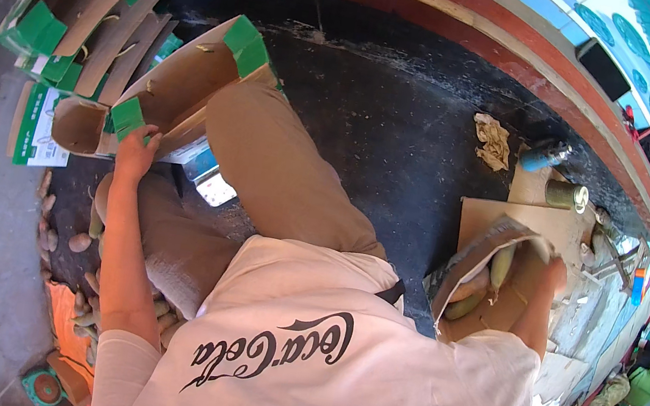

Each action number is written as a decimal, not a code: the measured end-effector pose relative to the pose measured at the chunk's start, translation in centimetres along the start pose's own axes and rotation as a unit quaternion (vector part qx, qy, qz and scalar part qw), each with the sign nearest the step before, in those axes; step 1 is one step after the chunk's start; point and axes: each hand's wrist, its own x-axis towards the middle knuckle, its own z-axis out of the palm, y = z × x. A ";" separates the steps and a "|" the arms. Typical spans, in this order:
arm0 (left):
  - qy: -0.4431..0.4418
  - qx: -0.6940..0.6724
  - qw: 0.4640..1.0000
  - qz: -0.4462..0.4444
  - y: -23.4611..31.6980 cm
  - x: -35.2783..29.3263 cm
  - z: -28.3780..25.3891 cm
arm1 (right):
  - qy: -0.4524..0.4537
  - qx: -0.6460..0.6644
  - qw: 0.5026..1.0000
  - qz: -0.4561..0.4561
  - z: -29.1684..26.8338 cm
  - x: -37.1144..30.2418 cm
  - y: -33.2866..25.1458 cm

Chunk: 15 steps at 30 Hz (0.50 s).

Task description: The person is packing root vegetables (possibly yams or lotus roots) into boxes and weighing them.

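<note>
My left hand (137,153) pinches the green-taped corner of an open cardboard box (197,66), which lies by my knee with its brown inside showing. At the right, my right hand (555,278) grips the rim of a second cardboard box (518,308), tilted beside my hip. Inside it lie several long greenish and reddish tubers (500,271) that look like sweet potatoes. The fingers of my right hand are partly hidden by the box edge.
Nested cardboard boxes (103,37) with green tape stand at the far left. Loose tubers (80,242) lie on the floor beside my leg, near an orange cloth (66,310). Crumpled paper (492,141), a blue bottle (545,156) and a can (567,196) sit at the right. People (638,385) are beyond.
</note>
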 end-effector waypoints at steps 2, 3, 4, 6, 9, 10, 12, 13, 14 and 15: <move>-0.010 0.026 0.999 -0.025 0.3 -0.9 -0.6 | -0.035 -0.030 0.996 0.072 -1.0 -1.3 -0.7; -0.027 0.030 0.999 -0.029 0.9 -0.8 -0.3 | -0.037 0.012 0.994 0.098 -0.6 -0.6 1.4; -0.041 0.033 0.998 -0.029 1.2 -0.8 -0.2 | -0.065 -0.022 0.991 0.113 -0.7 -0.2 1.5; -0.064 0.038 0.997 -0.021 1.4 -0.8 0.1 | 0.015 0.019 0.993 0.112 -1.1 0.3 0.3; -0.030 0.079 0.996 0.020 0.2 -0.8 1.7 | 0.077 0.102 0.990 0.059 -1.7 1.7 -4.3; -0.023 0.080 0.996 0.008 0.5 -0.9 1.5 | 0.099 0.105 0.989 0.021 -2.3 2.3 -6.2; -0.089 0.110 0.989 -0.034 1.3 -1.3 1.2 | 0.123 0.156 0.979 -0.038 -4.2 2.2 -11.2; -0.081 0.107 0.990 -0.041 1.5 -1.4 1.2 | 0.145 0.198 0.966 -0.080 -5.7 2.0 -13.1; -0.099 0.113 0.988 -0.033 1.7 -1.4 1.3 | 0.192 0.240 0.940 -0.150 -6.0 2.4 -14.6; -0.115 0.124 0.985 -0.034 1.4 -1.8 1.2 | 0.187 0.243 0.935 -0.178 -8.4 1.3 -18.0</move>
